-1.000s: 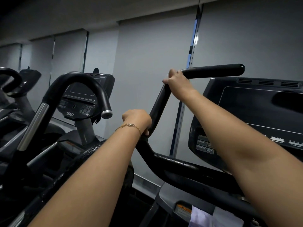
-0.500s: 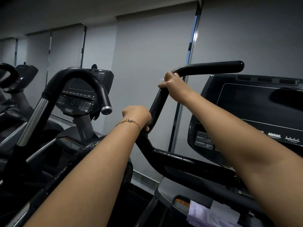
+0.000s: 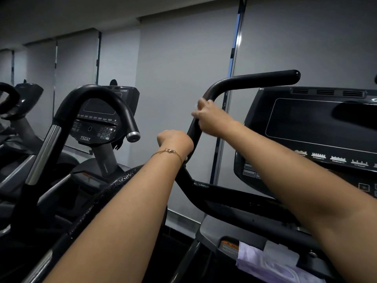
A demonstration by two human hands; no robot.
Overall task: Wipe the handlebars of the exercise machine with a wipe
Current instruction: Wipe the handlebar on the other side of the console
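Threading left grip (image 3: 175,142), right grip (image 3: 212,119): handlebar (image 3: 255,80)

Bare forearms; thin gold bracelet (image 3: 167,152), left wrist

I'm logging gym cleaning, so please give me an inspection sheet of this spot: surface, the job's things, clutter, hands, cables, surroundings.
Surface: black handlebar; glistening specks on its lower tubes.
Job's things: wipe; only a pale, blurred edge shows at the right hand.
Clutter: pale purple bundle low on the machine, beside an orange label.
Hands: left hand grips the handlebar's sloping part; right hand grips it higher, just below the bend, over the wipe.
Cables: nothing seen.
Surroundings: dark console to the right; a neighbouring machine marked 750AT to the left; grey blinds behind.
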